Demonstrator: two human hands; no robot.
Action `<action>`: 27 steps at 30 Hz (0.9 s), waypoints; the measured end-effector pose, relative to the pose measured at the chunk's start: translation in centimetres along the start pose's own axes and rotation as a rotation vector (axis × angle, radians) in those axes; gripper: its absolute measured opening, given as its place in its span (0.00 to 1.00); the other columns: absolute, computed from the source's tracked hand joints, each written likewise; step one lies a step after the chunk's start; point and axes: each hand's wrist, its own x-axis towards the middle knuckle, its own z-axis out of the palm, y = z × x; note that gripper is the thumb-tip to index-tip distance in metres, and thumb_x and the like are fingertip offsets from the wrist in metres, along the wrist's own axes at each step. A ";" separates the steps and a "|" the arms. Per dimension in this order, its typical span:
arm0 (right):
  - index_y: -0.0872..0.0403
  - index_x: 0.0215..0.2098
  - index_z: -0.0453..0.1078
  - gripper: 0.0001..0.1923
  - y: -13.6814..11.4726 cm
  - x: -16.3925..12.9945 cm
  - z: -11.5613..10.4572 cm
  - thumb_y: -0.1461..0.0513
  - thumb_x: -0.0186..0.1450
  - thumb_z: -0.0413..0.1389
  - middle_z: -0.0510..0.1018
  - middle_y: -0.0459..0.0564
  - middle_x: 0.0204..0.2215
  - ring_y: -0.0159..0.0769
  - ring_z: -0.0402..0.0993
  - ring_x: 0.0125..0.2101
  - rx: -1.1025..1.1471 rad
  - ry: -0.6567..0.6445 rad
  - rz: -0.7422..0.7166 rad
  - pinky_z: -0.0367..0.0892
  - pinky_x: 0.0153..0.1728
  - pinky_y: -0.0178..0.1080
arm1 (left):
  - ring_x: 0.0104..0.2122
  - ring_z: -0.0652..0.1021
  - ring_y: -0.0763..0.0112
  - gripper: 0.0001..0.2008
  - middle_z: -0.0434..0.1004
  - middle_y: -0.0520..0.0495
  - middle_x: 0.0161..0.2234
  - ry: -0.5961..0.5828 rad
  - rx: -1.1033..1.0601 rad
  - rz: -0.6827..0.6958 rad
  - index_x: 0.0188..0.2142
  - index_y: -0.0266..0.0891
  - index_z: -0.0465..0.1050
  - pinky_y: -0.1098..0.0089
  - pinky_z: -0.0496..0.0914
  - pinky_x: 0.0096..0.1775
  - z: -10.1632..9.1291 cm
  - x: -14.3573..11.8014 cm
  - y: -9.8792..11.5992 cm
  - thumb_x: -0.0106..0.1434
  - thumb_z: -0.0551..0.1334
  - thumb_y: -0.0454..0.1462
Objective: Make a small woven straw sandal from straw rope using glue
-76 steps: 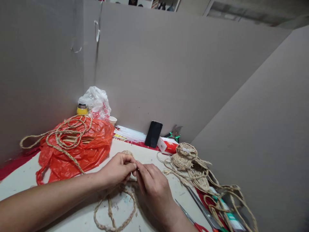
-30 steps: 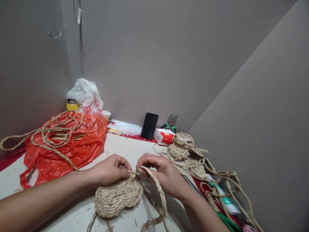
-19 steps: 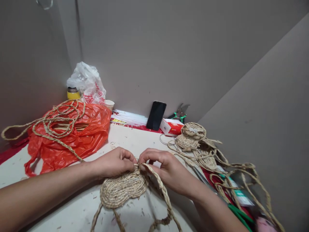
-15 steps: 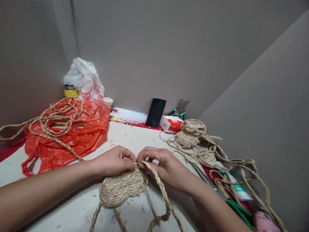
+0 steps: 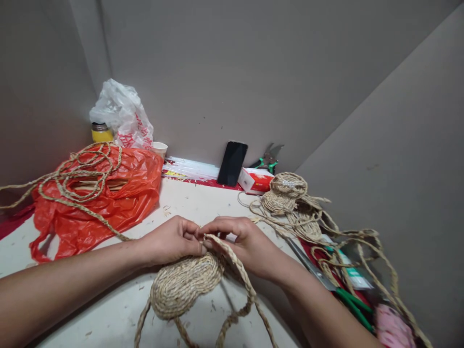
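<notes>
A flat oval mat of coiled braided straw [image 5: 183, 286] lies on the white table [image 5: 108, 319] in front of me. My left hand [image 5: 170, 241] pinches the mat's far edge with thumb and forefinger. My right hand [image 5: 241, 244] meets it there, its fingers closed on the loose straw braid [image 5: 239, 273] that runs off the mat's rim and loops down toward the near edge. The fingertips of both hands touch at the same spot on the rim.
An orange plastic bag [image 5: 97, 203] with coiled straw rope on it lies at the left. Behind are a white bag [image 5: 121, 116], a yellow jar [image 5: 100, 133], a paper cup [image 5: 158, 147], a phone [image 5: 232, 163] and a red box [image 5: 257, 180]. Woven straw pieces [image 5: 290, 198] and scissors [image 5: 326, 282] lie at the right. Cardboard walls enclose the table.
The mat, held up on edge 2.5 s ago, now lies flat on the table. Both hands stay at its far rim, and my right hand has laid the braid closer along it.
</notes>
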 end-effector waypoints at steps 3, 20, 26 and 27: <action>0.54 0.37 0.75 0.07 -0.2 0.0 -0.4 0.67 0.60 0.58 0.79 0.46 0.29 0.31 0.72 0.29 -0.007 0.048 0.077 0.66 0.30 0.32 | 0.21 0.65 0.79 0.08 0.71 0.53 0.22 0.056 0.015 0.087 0.30 0.32 0.74 0.75 0.58 0.27 -0.2 0.1 0.0 0.52 0.64 0.37; 0.53 0.32 0.73 0.05 -0.1 -0.1 -0.5 0.65 0.63 0.55 0.77 0.49 0.26 0.34 0.72 0.28 -0.191 0.186 -0.234 0.66 0.30 0.36 | 0.21 0.65 0.79 0.10 0.68 0.55 0.21 0.122 0.004 0.169 0.31 0.33 0.72 0.75 0.57 0.25 -0.1 -0.3 0.6 0.50 0.66 0.37; 0.50 0.36 0.71 0.10 0.4 -0.4 -0.3 0.70 0.62 0.54 0.78 0.48 0.29 0.37 0.74 0.31 -0.238 0.385 -0.384 0.69 0.33 0.40 | 0.16 0.63 0.81 0.08 0.64 0.59 0.15 0.170 -0.104 0.129 0.26 0.37 0.68 0.76 0.55 0.22 -0.6 -0.3 1.1 0.48 0.65 0.35; 0.50 0.37 0.71 0.11 0.6 -0.5 0.0 0.71 0.61 0.54 0.78 0.48 0.30 0.37 0.74 0.32 -0.233 0.406 -0.405 0.69 0.34 0.40 | 0.17 0.63 0.81 0.07 0.65 0.58 0.15 0.173 -0.109 0.127 0.26 0.36 0.68 0.76 0.56 0.23 -0.6 -0.2 1.1 0.48 0.66 0.35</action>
